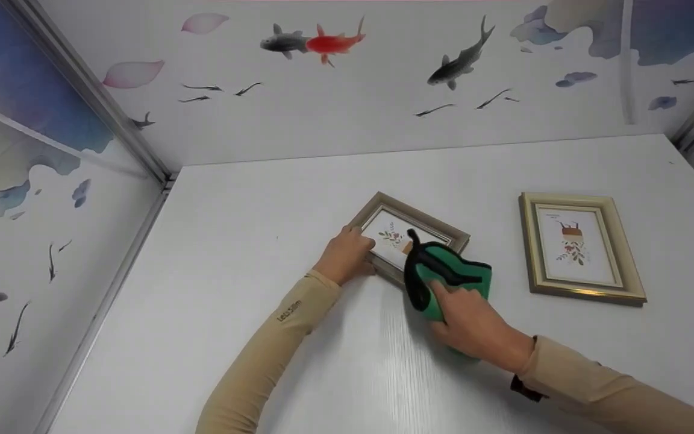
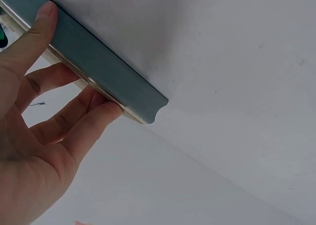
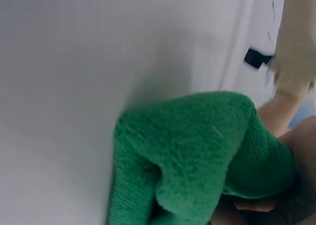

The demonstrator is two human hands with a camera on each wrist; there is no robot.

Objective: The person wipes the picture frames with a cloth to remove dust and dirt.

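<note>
In the head view, my left hand [image 1: 346, 254] grips the left side of a picture frame [image 1: 422, 215], which is tilted and holds a plant print. The left wrist view shows the thumb on the outer side of the frame [image 2: 101, 62] and the fingers [image 2: 91, 128] against its other edge. My right hand [image 1: 473, 322] holds a bunched green cloth [image 1: 458, 263] with black edging over the lower right part of that frame, hiding some of the print. Up close in the right wrist view, the cloth [image 3: 197, 141] looks fluffy and folded.
A second, gold picture frame [image 1: 627, 265] lies to the right on the white tabletop [image 1: 232, 229], its print upside down to me. Behind stands a white panel [image 1: 371, 108] painted with fish. Another painted panel [image 1: 34, 241] closes the left side.
</note>
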